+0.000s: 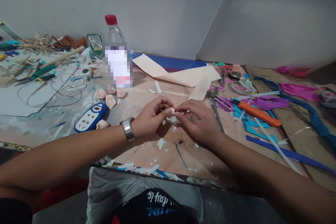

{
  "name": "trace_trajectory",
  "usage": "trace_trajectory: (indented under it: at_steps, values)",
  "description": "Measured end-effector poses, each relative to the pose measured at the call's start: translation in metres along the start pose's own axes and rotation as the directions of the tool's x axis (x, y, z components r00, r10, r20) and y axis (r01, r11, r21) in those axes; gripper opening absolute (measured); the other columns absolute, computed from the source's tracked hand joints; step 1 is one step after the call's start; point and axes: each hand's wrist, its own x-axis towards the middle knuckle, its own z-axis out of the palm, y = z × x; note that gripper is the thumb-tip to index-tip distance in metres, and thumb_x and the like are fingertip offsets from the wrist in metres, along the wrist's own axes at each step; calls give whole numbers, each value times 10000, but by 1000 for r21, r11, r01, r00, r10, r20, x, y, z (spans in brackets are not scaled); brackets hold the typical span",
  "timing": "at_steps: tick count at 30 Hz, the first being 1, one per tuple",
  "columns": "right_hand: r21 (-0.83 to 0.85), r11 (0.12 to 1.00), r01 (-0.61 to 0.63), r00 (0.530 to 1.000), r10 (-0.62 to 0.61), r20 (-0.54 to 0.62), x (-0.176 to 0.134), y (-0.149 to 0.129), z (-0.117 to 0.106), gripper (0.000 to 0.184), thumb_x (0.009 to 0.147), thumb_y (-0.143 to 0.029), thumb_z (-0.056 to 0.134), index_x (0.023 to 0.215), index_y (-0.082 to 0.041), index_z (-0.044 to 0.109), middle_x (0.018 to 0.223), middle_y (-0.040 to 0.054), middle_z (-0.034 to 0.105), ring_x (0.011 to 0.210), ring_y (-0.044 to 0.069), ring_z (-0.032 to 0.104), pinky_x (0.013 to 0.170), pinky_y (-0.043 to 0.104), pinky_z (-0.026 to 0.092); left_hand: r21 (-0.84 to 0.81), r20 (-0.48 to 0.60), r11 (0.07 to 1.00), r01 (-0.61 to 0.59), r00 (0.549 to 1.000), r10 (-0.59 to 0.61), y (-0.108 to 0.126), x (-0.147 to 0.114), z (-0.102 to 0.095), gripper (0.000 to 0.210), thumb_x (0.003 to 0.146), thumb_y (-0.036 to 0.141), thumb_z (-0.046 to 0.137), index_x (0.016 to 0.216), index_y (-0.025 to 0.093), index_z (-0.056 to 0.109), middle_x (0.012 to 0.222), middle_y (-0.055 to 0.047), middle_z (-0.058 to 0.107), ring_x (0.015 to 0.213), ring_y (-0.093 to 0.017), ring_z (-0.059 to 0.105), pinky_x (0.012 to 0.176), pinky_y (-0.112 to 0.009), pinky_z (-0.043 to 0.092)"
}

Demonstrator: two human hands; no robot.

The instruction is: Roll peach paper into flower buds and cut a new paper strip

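Over the middle of the table, my left hand (154,114) and my right hand (198,120) meet at the fingertips. Both pinch a small peach-coloured piece (172,110), which looks rolled or folded; the fingers hide much of it. Something pale and translucent shows just below the fingertips, too blurred to name. To the left of my left hand lie several curled peach petal-like pieces (110,101), near a blue and white power socket (90,117). A long peach sheet strip (183,78) lies folded beyond the hands.
A red-capped bottle (116,35) stands at the back left. Pliers (39,76) and a white cable lie further left. On the right are an orange utility knife (258,112), scissors (222,101), and blue and purple scraps. The wall rises behind the table.
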Motion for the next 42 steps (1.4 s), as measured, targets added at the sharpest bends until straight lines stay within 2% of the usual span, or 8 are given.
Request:
trace_trajectory:
  at_steps: [8, 18, 21, 24, 29, 34, 38, 42]
  values:
    - [3, 999, -39, 999, 39, 9, 0, 0, 0, 111, 984, -320, 705, 993, -210, 718, 937, 41, 769, 863, 220, 714, 821, 399, 476, -7, 18, 999, 31, 999, -31, 1, -1, 0, 252, 983, 367, 671, 1120, 178, 576, 982, -46, 677, 882, -138, 654, 815, -277, 497]
    - [42, 996, 80, 991, -84, 103, 2, 0, 3, 306, 1044, -221, 571, 1331, -257, 673, 1058, 74, 691, 968, 224, 663, 854, 401, 521, -74, 64, 997, 26, 998, -21, -3, -1, -2, 283, 986, 357, 673, 1179, 200, 538, 945, -27, 694, 881, -143, 671, 836, -295, 496]
    - [50, 996, 74, 988, -80, 131, 2, -1, 3, 282, 1046, -209, 553, 1298, -252, 672, 1075, 78, 680, 997, 231, 656, 882, 416, 518, -81, 80, 996, 31, 997, -24, -2, -1, -1, 328, 974, 394, 690, 1190, 197, 543, 968, -43, 714, 920, -158, 689, 867, -310, 512]
    - [51, 997, 53, 994, -58, 94, 1, 0, 2, 224, 1047, -208, 547, 1229, -234, 673, 1082, 84, 683, 1011, 238, 656, 897, 427, 511, -77, 60, 997, 15, 998, -10, 0, -1, 0, 341, 967, 423, 697, 1182, 194, 566, 1012, -54, 713, 926, -153, 680, 868, -305, 514]
    - [38, 999, 19, 1000, -19, -1, 0, 1, 1, 188, 1048, -245, 556, 1206, -240, 658, 1070, 85, 700, 1010, 252, 658, 903, 448, 506, -29, 34, 998, 59, 998, -58, 2, -1, 1, 338, 941, 494, 710, 1005, 173, 626, 932, -40, 684, 828, -135, 630, 790, -284, 499]
    - [22, 1000, 17, 1000, -17, 0, 1, -1, 0, 169, 1044, -292, 567, 1179, -241, 654, 1040, 87, 713, 974, 261, 667, 890, 454, 510, 75, 36, 991, 111, 993, -114, 6, -1, 1, 433, 883, 557, 751, 906, 129, 690, 873, -62, 701, 780, -144, 611, 750, -285, 475]
    - [38, 999, 27, 1000, -27, -6, 1, -2, 0, 155, 1044, -297, 565, 1159, -235, 648, 1021, 78, 714, 950, 251, 668, 884, 439, 502, -42, -33, 981, 187, 982, -188, 6, -2, 4, 435, 842, 556, 790, 867, 137, 677, 766, -16, 641, 695, -120, 567, 670, -261, 445]
    - [35, 999, 30, 999, -29, -17, 1, -2, 0, 146, 1047, -296, 555, 1145, -229, 640, 1015, 74, 714, 928, 242, 665, 874, 430, 500, -85, -34, 983, 164, 985, -167, 5, -2, 4, 379, 847, 500, 805, 872, 148, 666, 800, -21, 656, 738, -124, 594, 705, -267, 472]
